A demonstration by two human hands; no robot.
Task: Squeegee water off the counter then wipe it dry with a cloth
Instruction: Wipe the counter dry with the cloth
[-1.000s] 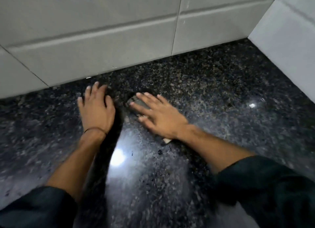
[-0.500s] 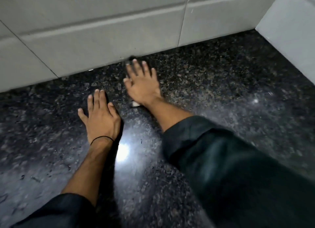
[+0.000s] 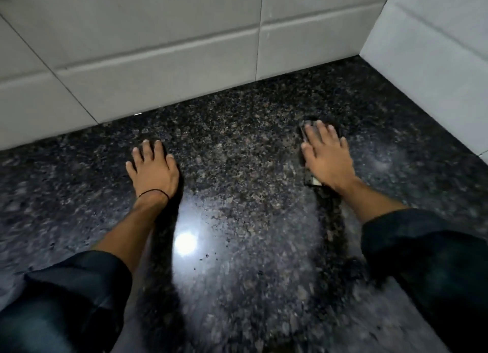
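Polished black granite tabletop [image 3: 237,154] with brown and grey speckles; glossy, with a bright glare spot toward the near side and pale hazy streaks on the right. Small dark cloth [image 3: 309,175], close to the tabletop's own colour, lying flat on the right part, pressed under the outstretched right hand [image 3: 327,160]; dark edge showing past the fingers [image 3: 320,131], pale corner showing beside the wrist.
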